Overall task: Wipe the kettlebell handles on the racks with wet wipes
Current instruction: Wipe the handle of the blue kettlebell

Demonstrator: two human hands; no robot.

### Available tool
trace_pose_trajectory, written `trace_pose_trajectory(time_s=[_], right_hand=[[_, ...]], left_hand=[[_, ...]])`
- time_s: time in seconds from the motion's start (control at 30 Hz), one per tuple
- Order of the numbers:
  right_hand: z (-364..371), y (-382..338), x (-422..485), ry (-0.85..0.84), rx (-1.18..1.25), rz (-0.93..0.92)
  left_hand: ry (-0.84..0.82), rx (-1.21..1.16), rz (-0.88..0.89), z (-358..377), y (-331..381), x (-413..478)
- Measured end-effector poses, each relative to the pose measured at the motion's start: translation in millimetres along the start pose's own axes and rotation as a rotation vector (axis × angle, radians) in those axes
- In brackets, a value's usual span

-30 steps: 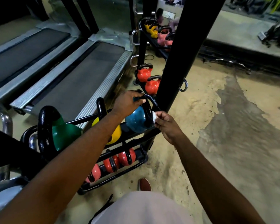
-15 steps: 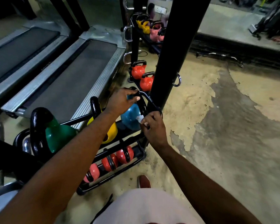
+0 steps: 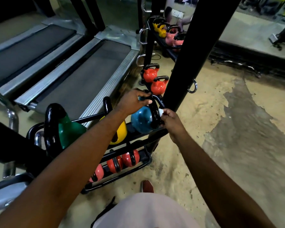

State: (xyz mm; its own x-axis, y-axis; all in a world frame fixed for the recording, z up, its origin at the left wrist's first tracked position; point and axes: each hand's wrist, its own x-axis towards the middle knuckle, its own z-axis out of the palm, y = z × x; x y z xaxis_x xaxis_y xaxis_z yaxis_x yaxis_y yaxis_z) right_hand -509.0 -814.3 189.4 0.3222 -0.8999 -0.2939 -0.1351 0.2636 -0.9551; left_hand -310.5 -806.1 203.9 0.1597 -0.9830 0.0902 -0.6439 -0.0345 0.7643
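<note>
The left hand (image 3: pixel 132 102) grips the top of the blue kettlebell (image 3: pixel 141 120)'s black handle (image 3: pixel 155 112) on the rack (image 3: pixel 143 137)'s upper tier, right end. The right hand (image 3: pixel 171 120) pinches 1 white wet wipe (image 3: pixel 160 111) against the handle's near side.

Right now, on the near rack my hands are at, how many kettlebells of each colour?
green kettlebell: 1
yellow kettlebell: 1
blue kettlebell: 1
red-to-pink kettlebells, lower shelf: 3
Total: 6
</note>
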Motion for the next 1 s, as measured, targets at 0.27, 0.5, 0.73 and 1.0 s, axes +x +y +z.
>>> trace_pose_trajectory(time_s=[0.27,0.5,0.73,1.0], right_hand=[[-3.2,25.9,-25.4,0.193,-0.945,-0.946],[38.1,-18.6,-25.6,-0.024,-1.881,-0.798],[-0.5,2.6,-27.0,0.131,-1.369,-0.976],[-6.2,8.2,13.9,-0.052,0.031,-0.01]], left_hand=[[0.002,-0.032,0.038,2.1,-5.7,2.9],[0.022,-0.064,0.061,4.2,-6.2,3.4],[0.023,-0.033,0.052,1.7,-3.7,-1.5],[0.031,-0.01,0.041,2.8,-1.6,-1.6]])
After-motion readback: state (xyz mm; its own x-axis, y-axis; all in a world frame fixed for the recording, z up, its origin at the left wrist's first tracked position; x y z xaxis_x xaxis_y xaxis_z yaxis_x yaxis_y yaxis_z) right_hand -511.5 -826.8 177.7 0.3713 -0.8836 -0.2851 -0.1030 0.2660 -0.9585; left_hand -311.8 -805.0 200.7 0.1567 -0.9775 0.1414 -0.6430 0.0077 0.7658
